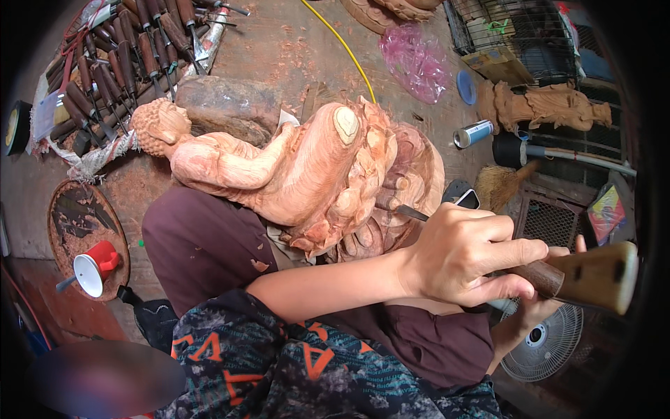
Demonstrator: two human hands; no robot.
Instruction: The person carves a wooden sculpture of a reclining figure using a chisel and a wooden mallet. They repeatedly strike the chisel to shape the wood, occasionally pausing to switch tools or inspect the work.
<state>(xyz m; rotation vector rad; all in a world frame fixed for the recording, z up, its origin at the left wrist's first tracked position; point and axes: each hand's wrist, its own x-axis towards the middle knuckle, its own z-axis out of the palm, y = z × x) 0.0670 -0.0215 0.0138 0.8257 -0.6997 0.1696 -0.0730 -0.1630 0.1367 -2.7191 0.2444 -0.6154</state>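
Observation:
A carved wooden seated figure (279,174) lies on its side across my lap, its curly-haired head to the left and its petalled base to the right. My left hand (467,255) is closed around a chisel, and the chisel's metal blade (412,212) points left, with its tip at the carved base. Behind the chisel's brown handle (541,278), my right hand (532,311) is partly hidden, its fingers curled around a wooden mallet (597,278). The mallet's block meets the butt of the chisel handle, or nearly so.
Many wooden-handled chisels (122,66) lie piled at the upper left. A wooden block (227,105) sits behind the figure. At the left, a red-and-white mug (98,269) rests on a round tray (59,192). A fan (548,342), spray can (474,133) and another carving (551,106) are at right.

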